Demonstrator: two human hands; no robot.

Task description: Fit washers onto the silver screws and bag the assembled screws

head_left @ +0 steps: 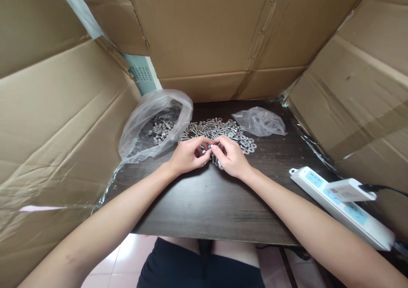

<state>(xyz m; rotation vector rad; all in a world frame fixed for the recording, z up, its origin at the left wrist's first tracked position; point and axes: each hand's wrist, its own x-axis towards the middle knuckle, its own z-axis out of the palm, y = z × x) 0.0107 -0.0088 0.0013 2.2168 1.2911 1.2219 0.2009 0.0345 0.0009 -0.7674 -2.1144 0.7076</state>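
My left hand (192,154) and my right hand (230,155) meet fingertip to fingertip above the near edge of a heap of metal screws and washers (210,128). Both hands are closed in a pinch. Something small and metallic seems to sit between the fingertips, but the fingers cover most of it and I cannot make out its kind. Just below the fingers, a few loose screws and washers lie on the dark table (191,203). To the left of the heap, an open clear plastic bag (134,131) lies on its side with many more screws inside.
A crumpled clear plastic bag (263,121) lies behind and right of the heap. Along the right side rests a white power strip (344,207) with a plugged-in white adapter (349,190) and black cable. Cardboard walls (216,33) enclose the table at the back and sides.
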